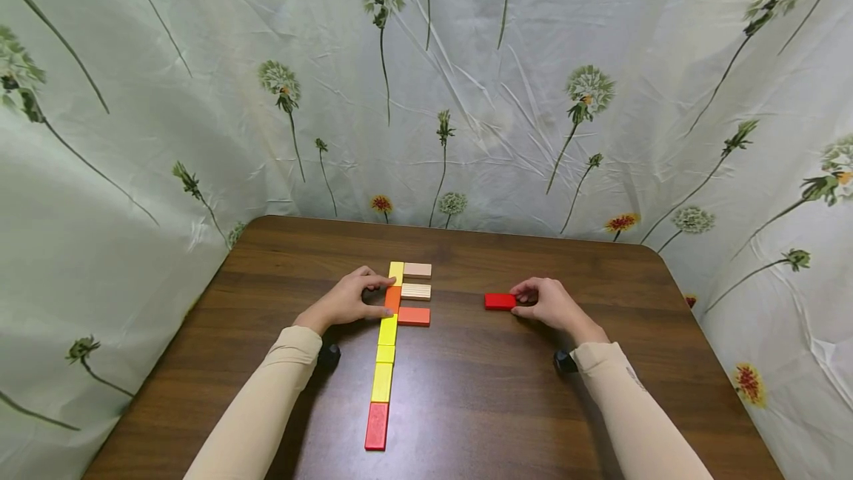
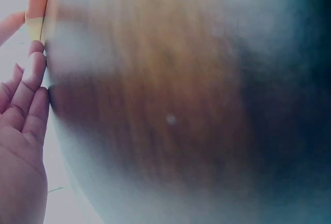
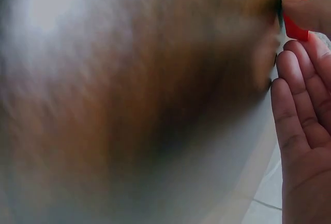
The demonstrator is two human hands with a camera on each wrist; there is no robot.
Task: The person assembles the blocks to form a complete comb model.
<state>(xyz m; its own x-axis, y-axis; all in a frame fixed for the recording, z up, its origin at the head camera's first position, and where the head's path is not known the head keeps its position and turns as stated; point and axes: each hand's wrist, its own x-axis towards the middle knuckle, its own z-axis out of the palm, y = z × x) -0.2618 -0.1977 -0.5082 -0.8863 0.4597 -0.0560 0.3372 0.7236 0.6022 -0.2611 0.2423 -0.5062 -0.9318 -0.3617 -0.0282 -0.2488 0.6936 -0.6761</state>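
Observation:
My left hand [image 1: 349, 298] reaches in from the left of a long row of flat blocks. Its thumb and index finger touch the row at either end of an orange block [image 1: 393, 302], beside a yellow block [image 1: 396, 270] at the far end. In the left wrist view, fairly straight fingers [image 2: 32, 76] meet the row's side. Well to the right, my right hand [image 1: 549, 308] pinches a bright red block [image 1: 500, 301] by its right end. The right wrist view has the thumb against that red block, with the other fingers extended below.
Toward me the row continues with yellow blocks [image 1: 382, 382] and a red block [image 1: 376, 428]. Off its right side lie a pale pink block [image 1: 417, 270], a striped wooden block [image 1: 416, 292] and an orange-red block [image 1: 415, 317]. A flowered curtain [image 1: 466, 95] hangs behind the brown table [image 1: 506, 406].

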